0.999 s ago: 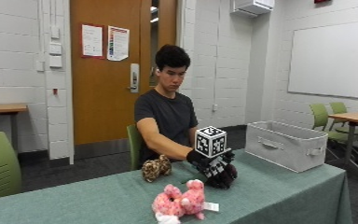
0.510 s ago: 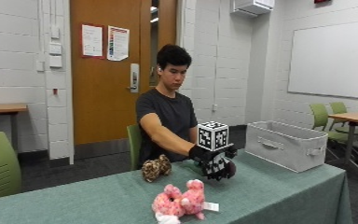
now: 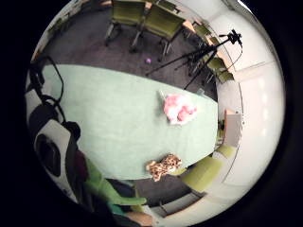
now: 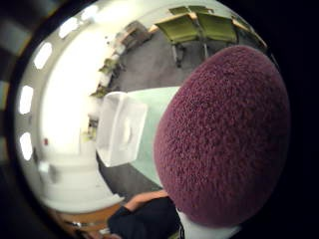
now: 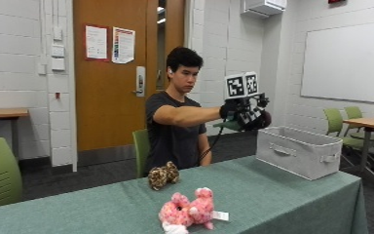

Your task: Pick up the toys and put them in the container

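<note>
A pink toy (image 3: 179, 109) and perhaps a spotted toy (image 3: 164, 166) lie apart on the green table (image 3: 118, 123).

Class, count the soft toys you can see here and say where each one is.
3: a pink toy and a spotted brown toy on the table, and a maroon toy held in the gloved right hand. The container's inside is hidden.

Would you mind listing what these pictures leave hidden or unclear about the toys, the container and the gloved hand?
- Container inside: the outside view shows only its walls and the thumb side palm view is too blurred.
- Maroon toy: fills the thumb side palm view, whole shape unseen; in the outside view the right hand covers most of it.
- Leopard toy: too small for detail.
</note>
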Demonstrator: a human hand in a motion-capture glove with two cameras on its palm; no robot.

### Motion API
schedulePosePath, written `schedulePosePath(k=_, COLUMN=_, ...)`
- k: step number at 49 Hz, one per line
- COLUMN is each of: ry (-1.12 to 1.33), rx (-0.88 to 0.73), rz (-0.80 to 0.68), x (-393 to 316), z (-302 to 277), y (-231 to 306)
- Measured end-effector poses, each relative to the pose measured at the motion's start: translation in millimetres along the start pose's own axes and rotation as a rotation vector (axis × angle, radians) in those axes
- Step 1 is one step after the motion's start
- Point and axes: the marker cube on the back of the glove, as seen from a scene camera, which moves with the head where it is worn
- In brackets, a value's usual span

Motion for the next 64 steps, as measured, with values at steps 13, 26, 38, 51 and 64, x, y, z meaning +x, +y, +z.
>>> schedulePosePath(k=13, ry=-0.029, rx=0.097, rz=-0.313, x=-153, z=-65, y=-14)
schedulePosePath(k=26, ry=0.026, rx=0.150, rz=-0.417, x=-340, z=-63, y=-25)
schedulePosePath(k=38, ry=-0.095, rx=0.031, rz=-0.597, x=-357, z=-30, y=-34)
schedulePosePath(k=51, ry=0.076, rx=-0.093, rz=-0.582, x=-346, z=-18, y=-30)
schedulePosePath(k=64, ry=-0.019, rx=-0.081, rz=-0.468, x=-308, z=-51, y=3)
